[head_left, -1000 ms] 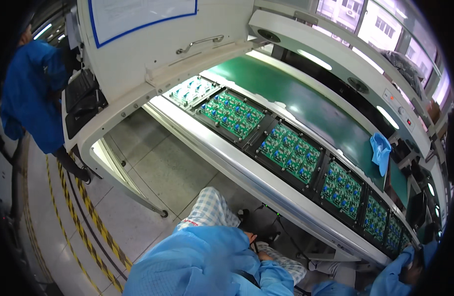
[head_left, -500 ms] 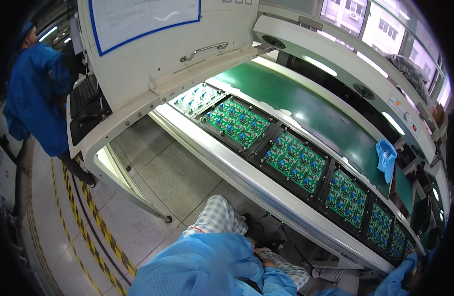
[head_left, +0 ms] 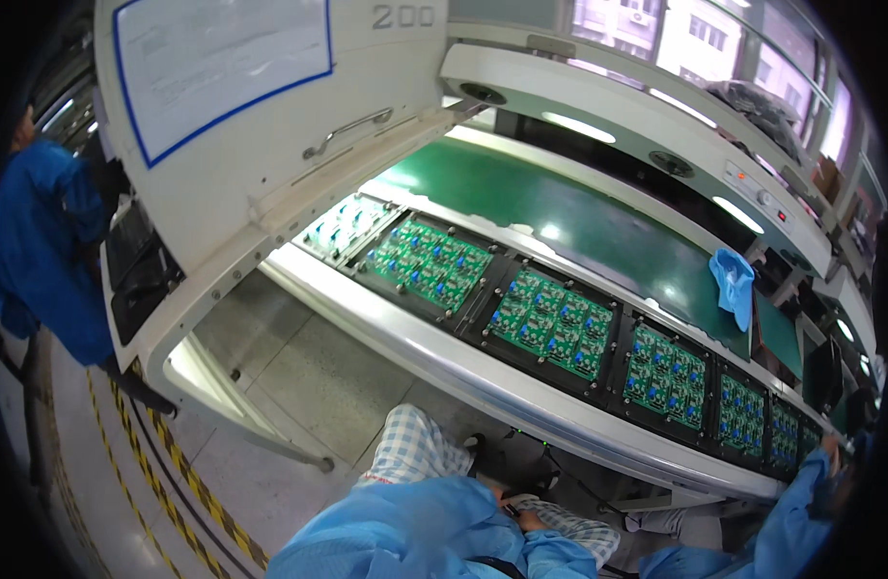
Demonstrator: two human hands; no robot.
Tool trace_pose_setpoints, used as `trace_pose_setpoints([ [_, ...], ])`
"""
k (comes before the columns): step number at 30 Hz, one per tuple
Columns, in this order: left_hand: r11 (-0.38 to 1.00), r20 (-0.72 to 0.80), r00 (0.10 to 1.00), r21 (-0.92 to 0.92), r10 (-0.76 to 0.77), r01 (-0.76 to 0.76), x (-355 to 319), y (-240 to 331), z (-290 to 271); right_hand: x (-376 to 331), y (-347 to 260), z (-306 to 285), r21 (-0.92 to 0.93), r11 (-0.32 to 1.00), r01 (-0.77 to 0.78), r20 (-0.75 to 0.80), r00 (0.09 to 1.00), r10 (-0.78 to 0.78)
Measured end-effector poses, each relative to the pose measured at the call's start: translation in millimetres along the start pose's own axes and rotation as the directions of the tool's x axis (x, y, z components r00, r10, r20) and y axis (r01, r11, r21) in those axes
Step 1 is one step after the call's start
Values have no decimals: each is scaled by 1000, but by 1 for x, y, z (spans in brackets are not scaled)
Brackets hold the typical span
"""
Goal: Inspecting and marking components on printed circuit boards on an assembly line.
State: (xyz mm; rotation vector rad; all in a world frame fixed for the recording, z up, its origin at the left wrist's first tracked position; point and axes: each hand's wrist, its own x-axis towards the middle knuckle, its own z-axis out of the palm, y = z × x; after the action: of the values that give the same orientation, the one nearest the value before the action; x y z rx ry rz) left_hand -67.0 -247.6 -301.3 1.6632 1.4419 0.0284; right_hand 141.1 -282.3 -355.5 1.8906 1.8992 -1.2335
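Note:
A row of black carriers holding green circuit boards (head_left: pixel 550 323) lies along the steel rail of a conveyor (head_left: pixel 483 372). My right sleeve (head_left: pixel 791 511) reaches up at the lower right. Only a sliver of my right hand (head_left: pixel 830 446) shows there, at the rail's far end beside the last boards, and its grip is hidden. My blue coat (head_left: pixel 415 531) fills the lower edge. A small patch of my left hand (head_left: pixel 529 521) shows by my checked trouser leg (head_left: pixel 410 449), fingers unclear.
A dark green belt (head_left: pixel 560 207) runs behind the boards, with a crumpled blue cloth (head_left: pixel 732 282) on it. A white machine housing (head_left: pixel 270 145) with a handle overhangs the line's left end. A person in a blue coat (head_left: pixel 43 251) stands far left by yellow-black floor tape (head_left: pixel 174 482).
The view has swung, so the white housing looms larger and the boards sit lower in the picture. My right sleeve stays at the lower right rim.

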Motion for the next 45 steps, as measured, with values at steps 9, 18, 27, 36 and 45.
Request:
trace_pose_setpoints([
  [9,969,113,987,203,116,-138,128,-68,16,-3,-57,-73,16,1000,-9,-284,959,14],
  [18,895,214,950,338,227,-290,130,18,44,-14,5,-73,119,992,-35,-323,944,72],
  [27,888,249,947,363,201,-284,123,25,51,-50,5,-102,-4,997,-80,-321,944,74],
  [36,945,198,971,269,136,-188,89,72,32,-27,19,-78,31,997,69,-262,963,-59],
  [45,939,58,959,195,278,-284,91,43,33,-27,4,-80,13,985,171,-372,915,-154],
])
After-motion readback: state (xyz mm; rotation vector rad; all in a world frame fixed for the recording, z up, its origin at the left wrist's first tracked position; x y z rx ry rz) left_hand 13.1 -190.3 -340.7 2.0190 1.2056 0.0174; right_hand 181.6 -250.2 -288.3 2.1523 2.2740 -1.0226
